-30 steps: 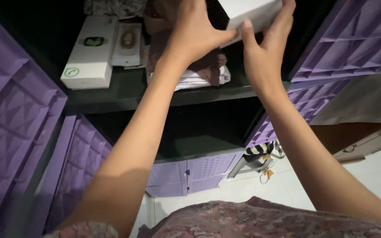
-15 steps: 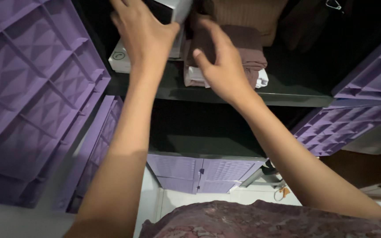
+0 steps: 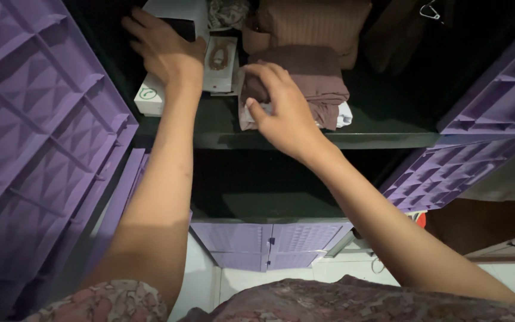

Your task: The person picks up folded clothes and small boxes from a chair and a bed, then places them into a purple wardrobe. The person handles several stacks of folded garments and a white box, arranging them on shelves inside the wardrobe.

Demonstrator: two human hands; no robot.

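Your left hand [image 3: 165,50] lies flat, fingers spread and gripping nothing, on the white box [image 3: 168,36] at the left end of the dark shelf [image 3: 382,134]. The box is smooth, rectangular card with a dark panel on top; a longer white box [image 3: 149,98] beneath it carries a small green round mark. Just right of them sits a flat pack [image 3: 217,62] showing a brown chain. Your right hand [image 3: 281,113] rests loosely open against folded maroon cloth [image 3: 311,77], soft and stacked over white fabric. Ribbed purple plastic doors [image 3: 37,131] flank the shelf.
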